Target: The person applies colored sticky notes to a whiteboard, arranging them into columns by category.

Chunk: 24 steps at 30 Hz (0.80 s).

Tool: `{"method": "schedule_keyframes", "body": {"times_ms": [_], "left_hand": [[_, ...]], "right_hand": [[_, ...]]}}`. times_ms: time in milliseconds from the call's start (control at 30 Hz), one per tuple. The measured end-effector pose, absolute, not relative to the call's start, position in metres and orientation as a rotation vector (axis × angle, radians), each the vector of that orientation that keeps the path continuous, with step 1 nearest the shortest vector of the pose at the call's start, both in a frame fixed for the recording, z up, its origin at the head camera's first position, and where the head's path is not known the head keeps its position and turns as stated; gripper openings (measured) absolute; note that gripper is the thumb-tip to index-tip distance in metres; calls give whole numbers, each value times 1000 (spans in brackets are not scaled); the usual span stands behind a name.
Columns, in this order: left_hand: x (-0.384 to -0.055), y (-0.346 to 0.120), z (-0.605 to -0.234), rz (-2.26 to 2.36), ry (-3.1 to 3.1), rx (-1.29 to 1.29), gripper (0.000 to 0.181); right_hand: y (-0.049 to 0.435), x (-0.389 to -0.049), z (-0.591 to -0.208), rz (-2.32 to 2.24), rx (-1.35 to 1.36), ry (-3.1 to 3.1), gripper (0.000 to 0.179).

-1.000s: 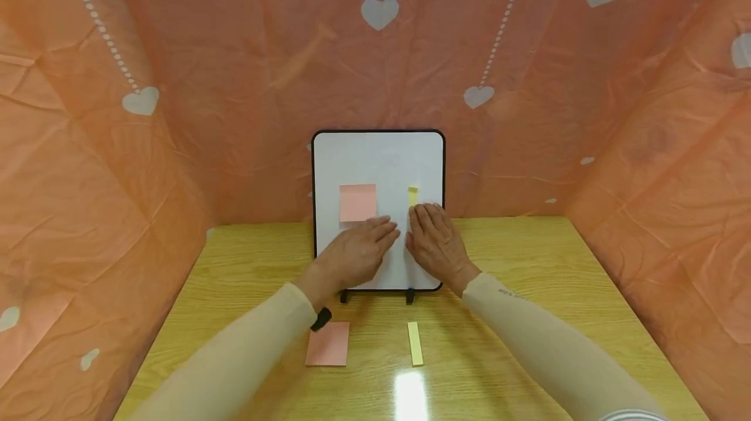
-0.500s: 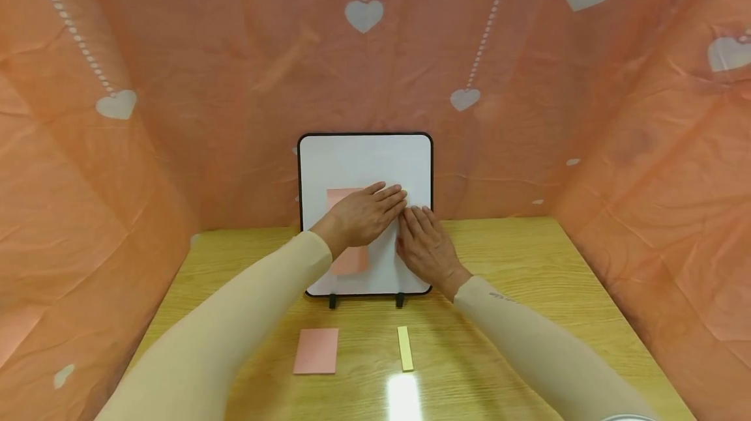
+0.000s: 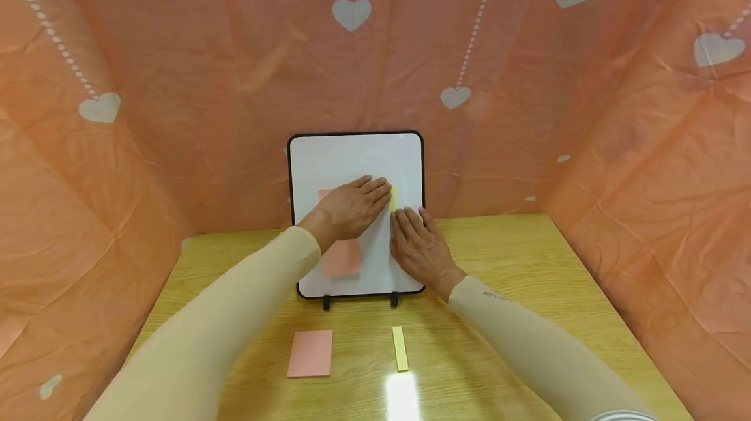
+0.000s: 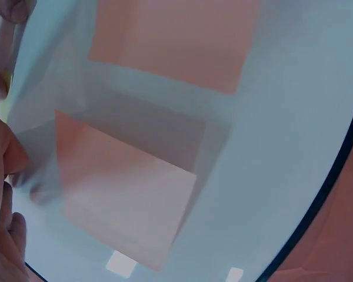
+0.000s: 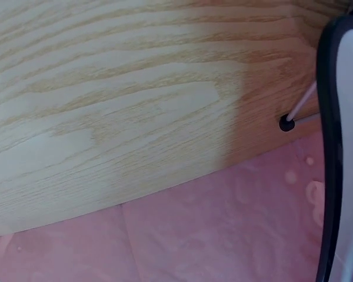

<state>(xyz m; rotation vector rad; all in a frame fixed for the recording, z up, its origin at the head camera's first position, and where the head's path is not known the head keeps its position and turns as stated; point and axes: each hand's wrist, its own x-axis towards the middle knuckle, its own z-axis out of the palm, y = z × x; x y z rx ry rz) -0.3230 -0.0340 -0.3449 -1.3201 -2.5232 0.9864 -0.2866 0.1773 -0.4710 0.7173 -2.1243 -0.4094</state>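
Observation:
A white board with a black frame stands upright on short black feet. My left hand reaches across it with straight fingers, covering most of the upper pink sticky note. In the left wrist view this pink note stands partly off the board and casts a shadow. Below my left wrist is a second pink sticky note. A narrow yellow sticky strip shows between the fingertips of both hands. My right hand lies with extended fingers over the strip's lower part, hiding it.
On the wooden table in front of the board lie a pink note pad and a narrow yellow strip pad. Orange cloth with white hearts encloses the back and sides.
My left hand has moved up the board to the yellow strip's upper end, uncovering the lower pink note. My right hand stays by the strip. The head view has shifted slightly.

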Motion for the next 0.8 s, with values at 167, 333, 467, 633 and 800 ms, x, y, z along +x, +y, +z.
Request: {"method": "schedule_keyframes", "body": {"times_ms": [167,333,467,633,800], "left_hand": [[-325,-34,-345,906,-2508,-1336,58],[-327,-27,-347,810,-2517,-1383,57],[-328,-27,-346,854,-2539,-1364,59],[-328,-38,-344,905,-2526,-1359,58],[-326,-44,-344,902,-2509,-1357,58]], "right_hand": [[178,-286,-472,-439,717,-2136,56],[178,-284,-473,-447,713,-2163,57],[177,-284,-474,-443,717,-2160,58],[179,-281,-473,-456,721,-2205,58],[179,-282,-474,-436,731,-2184,58]]}}
